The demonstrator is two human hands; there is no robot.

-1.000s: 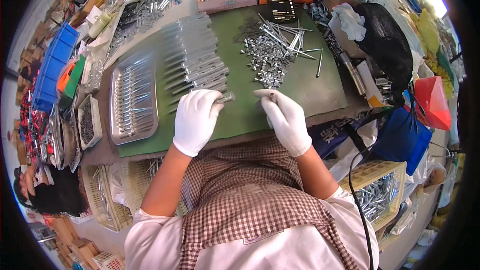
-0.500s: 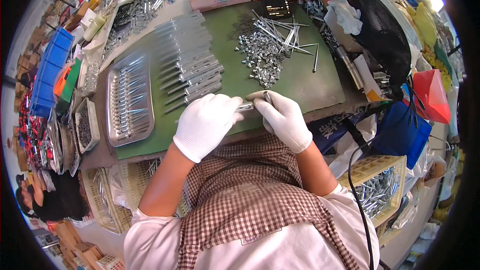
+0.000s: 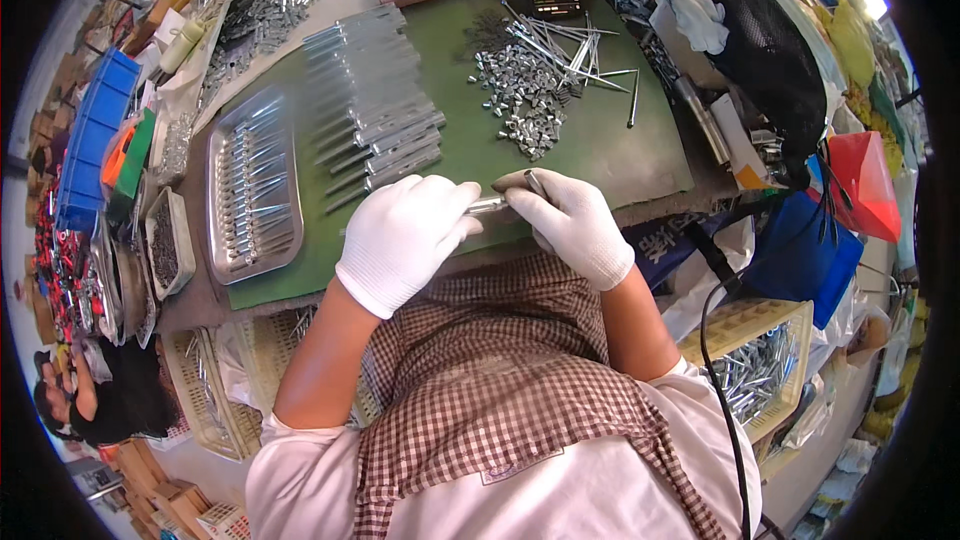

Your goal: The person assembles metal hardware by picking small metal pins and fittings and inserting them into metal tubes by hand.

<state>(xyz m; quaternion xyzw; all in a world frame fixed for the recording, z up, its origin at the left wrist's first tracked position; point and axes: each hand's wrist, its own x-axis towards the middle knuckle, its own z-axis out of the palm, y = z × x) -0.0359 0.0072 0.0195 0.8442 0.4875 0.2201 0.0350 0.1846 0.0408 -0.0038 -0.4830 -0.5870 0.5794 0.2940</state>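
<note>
The green mat (image 3: 632,162) is bare centre-right to its edge. My left hand (image 3: 402,238) pinches a metal tube (image 3: 487,206) projecting rightward; my right hand (image 3: 572,228), a metal cylinder (image 3: 535,182).

Both gloved hands, raised close together; each set in a pinch grip.
Left hand (image 3: 405,240) lay back upward, fingers bent toward the right, thumb opposed beneath them; left forearm (image 3: 325,365), bare, slanted up and inward; right hand (image 3: 572,227) faced the left one, thumb and forefinger drawn together; right forearm (image 3: 638,325), also bare, leaned up and slightly leftward; both elbows were bent; the two sets of fingertips stood near each other.
</note>
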